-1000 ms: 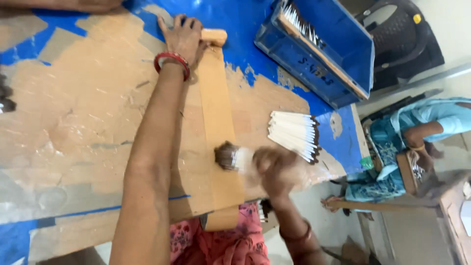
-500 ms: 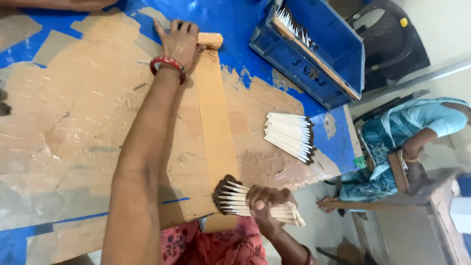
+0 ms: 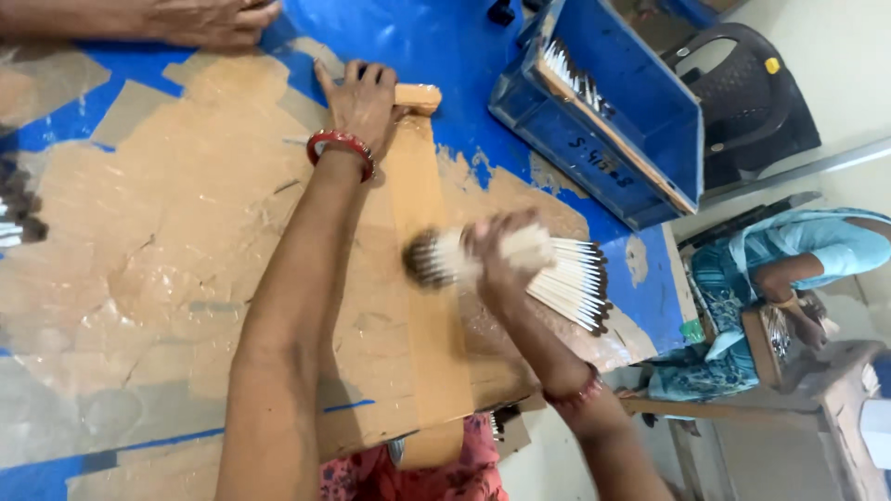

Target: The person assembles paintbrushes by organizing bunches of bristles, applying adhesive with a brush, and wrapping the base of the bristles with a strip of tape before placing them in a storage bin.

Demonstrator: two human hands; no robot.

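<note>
Having risen from the board's near end, the right hand grips a dark-tipped stick bundle mid-board; left hand presses the far end flat, fingers spread.

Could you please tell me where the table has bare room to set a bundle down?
Widest bare patch: worn brown surface left of the left hand and forearm. Crowded right of the wooden board: the right hand grips a stick bundle beside a loose stick pile and the blue crate.
</note>
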